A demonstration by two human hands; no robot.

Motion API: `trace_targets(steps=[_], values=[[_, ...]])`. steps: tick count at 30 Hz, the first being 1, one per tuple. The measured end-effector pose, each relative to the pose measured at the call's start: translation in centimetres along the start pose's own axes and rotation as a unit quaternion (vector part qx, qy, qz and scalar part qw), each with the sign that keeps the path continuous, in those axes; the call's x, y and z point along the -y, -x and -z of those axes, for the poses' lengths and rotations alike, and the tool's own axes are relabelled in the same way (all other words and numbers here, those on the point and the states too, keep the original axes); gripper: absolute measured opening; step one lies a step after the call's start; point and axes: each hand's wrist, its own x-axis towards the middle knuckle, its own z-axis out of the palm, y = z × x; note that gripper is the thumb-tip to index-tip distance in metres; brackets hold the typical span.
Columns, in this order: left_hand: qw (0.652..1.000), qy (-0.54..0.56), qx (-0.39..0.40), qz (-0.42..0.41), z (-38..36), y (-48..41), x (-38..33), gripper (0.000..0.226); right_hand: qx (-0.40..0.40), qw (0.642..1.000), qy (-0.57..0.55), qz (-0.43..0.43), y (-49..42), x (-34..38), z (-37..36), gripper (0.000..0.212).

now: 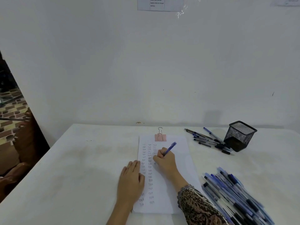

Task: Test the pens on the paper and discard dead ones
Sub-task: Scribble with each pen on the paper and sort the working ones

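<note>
Pen under test: a slim blue plastic ballpoint pen (170, 148), tip down on the sheet near its middle, its back end tilted toward 1 o'clock.
Handling: likely light, stiff and smooth, so prone to roll. It is best taken low on the barrel, near the tip.
Right hand (164, 160): fingers curled round the pen in a writing grip.
Left hand (131, 179): flat with straight fingers, pressing the sheet's 9 o'clock edge.
Paper: a white sheet of paper (180, 161) with columns of small handwritten test marks on its left half. It is thin and probably slides if not held down.
Clip: a pink metal binder clip (160, 137) on the sheet's 12 o'clock edge.
Container: a black wire-mesh pen cup (239, 137) at 2 o'clock from the sheet. No pens rise above its rim, and its inside is partly hidden.
Small heap of pens (209, 140): lying loose at the cup's 9 o'clock side.
Large pile of blue and black pens (235, 195): at 4 o'clock from the sheet.
Base: a white worktop (81, 168).
</note>
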Motion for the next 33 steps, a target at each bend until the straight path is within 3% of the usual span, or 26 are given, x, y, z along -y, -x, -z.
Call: trace_targets(steps=[13, 33], values=[[1.0, 0.001, 0.013, 0.001, 0.2, 0.1, -0.1, 0.052, -0.013, 1.0, 0.012, 0.012, -0.2, -0.4, 0.1, 0.05], [1.0, 0.0, 0.011, -0.004, 0.2, 0.1, 0.0, 0.057, -0.036, 0.999, 0.011, 0.012, -0.7, -1.1, 0.0, 0.046]])
